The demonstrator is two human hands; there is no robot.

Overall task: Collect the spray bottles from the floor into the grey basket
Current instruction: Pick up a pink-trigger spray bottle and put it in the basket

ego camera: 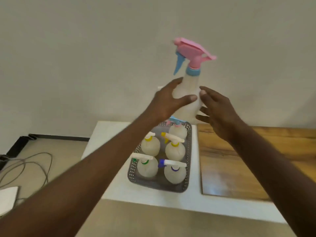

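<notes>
left hand grips pink-top spray bottle above grey basket, right hand open

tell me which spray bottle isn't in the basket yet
The pink-topped spray bottle, held upright in the left hand above the grey basket. The other five stand inside the basket.
</notes>
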